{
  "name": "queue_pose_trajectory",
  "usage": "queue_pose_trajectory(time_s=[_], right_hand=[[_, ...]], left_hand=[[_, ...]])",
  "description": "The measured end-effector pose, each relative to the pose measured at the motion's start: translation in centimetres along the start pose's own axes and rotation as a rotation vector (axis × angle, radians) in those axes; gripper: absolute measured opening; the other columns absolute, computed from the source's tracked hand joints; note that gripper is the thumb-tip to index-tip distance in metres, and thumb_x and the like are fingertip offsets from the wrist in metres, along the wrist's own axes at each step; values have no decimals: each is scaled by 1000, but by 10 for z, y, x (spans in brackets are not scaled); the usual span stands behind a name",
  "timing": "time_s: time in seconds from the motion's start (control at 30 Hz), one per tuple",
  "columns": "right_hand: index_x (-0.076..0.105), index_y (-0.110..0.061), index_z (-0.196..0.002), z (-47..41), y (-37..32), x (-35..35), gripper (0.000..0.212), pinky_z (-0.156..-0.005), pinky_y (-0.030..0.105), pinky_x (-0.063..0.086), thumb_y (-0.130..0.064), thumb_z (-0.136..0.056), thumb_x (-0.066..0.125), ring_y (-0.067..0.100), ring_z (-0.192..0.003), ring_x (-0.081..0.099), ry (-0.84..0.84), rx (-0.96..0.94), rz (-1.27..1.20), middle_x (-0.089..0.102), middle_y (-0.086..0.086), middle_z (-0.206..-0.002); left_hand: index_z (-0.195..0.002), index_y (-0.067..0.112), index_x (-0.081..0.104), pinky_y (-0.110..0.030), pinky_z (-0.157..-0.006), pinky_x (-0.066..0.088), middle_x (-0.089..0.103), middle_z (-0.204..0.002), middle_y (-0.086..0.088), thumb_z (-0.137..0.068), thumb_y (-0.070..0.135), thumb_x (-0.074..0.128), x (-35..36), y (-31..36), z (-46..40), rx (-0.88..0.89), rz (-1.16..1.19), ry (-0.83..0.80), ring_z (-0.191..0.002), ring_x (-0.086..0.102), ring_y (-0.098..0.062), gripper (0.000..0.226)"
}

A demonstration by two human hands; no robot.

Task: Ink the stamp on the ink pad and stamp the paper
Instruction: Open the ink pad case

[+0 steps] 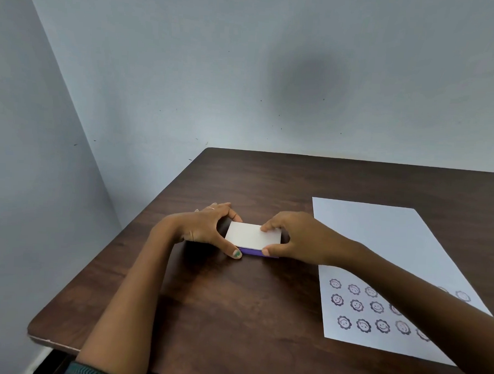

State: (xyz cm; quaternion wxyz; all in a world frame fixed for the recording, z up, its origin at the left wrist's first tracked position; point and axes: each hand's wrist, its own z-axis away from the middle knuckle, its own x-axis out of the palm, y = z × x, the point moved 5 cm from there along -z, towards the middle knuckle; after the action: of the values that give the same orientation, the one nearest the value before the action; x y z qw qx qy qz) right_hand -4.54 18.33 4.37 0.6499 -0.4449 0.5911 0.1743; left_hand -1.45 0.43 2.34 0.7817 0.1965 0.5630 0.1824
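Soft, even, dimmish light; faint shadows under both hands (206, 227) on the table (234, 300), round dark smudge above them on the wall (308, 81). Wide-angle bending at edges.

We find no words, brand names or numbers that can be read anywhere here. The only printed marks are the stamped signs on the paper (380, 239): rows of small dark flower-edged smiley faces (357, 305) across its near part, some fainter than others. The white lid of the ink pad (253, 236) shows no lettering to us.
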Motion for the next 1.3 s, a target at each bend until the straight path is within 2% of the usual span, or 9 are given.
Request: queue_pose_trajectory(time_s=[0.1,0.3,0.4,0.53,0.63,0.73,0.87,1.07,1.3], right_hand=[[53,-18,-123,-4,2,0,52,-70,15,36,-40,-78,67,8,-97,48,-10,3,9,58,3,-127],[50,-17,-127,-4,-3,-3,46,-87,23,41,-35,-86,59,16,-111,52,-89,2,32,55,4,-131],[53,-14,-122,-4,-8,-9,33,-70,13,40,-30,-94,45,4,-84,55,-156,-13,-12,60,5,-121],[58,0,-93,-10,-7,-21,33,-75,37,44,-25,-97,37,25,-79,54,-105,16,-92,62,14,-92],[46,-2,-70,-15,-5,-26,36,-60,34,33,-23,-97,37,23,-63,38,-28,45,-204,44,16,-69],[53,12,-82,-22,2,-29,38,-60,33,35,-20,-97,39,29,-69,45,51,102,-324,55,31,-82],[61,3,-99,-31,11,-29,28,-63,27,44,-17,-96,41,32,-94,59,178,163,-401,64,22,-104],[59,1,-103,-39,19,-20,30,-75,36,49,-21,-96,41,30,-98,58,248,241,-452,63,20,-108],[58,11,-99,-40,31,-14,42,-68,38,42,-27,-95,40,42,-90,57,246,270,-430,61,33,-102]], left_hand=[[-116,37,48,-49,-117,10,28,-144,10,-63,46,83,-1,1,0,14,4,-1,-132,21,-11,64],[-111,37,49,-41,-108,26,42,-119,14,-59,48,83,-2,3,-2,41,17,21,-112,36,-8,63],[-109,40,48,-43,-107,31,45,-118,4,-51,53,82,-3,3,-1,29,33,38,-112,43,-16,68],[-125,36,41,-50,-112,28,41,-136,3,-50,55,81,-2,1,-1,-4,39,20,-127,38,-22,87],[-139,31,26,-51,-115,23,31,-148,1,-51,56,79,-1,0,-1,-44,41,-6,-138,27,-26,106],[-142,33,21,-53,-116,18,25,-153,2,-51,56,78,-1,2,0,-31,53,-18,-142,19,-22,110],[-141,34,23,-50,-116,19,28,-151,2,-51,57,79,-2,1,0,-33,50,11,-137,26,-22,109],[-141,35,23,-49,-117,16,28,-150,3,-52,57,79,-2,1,0,-32,55,23,-138,25,-22,108],[-145,30,19,-46,-116,22,25,-153,3,-60,49,81,-2,2,0,-19,64,11,-138,25,-20,107]])
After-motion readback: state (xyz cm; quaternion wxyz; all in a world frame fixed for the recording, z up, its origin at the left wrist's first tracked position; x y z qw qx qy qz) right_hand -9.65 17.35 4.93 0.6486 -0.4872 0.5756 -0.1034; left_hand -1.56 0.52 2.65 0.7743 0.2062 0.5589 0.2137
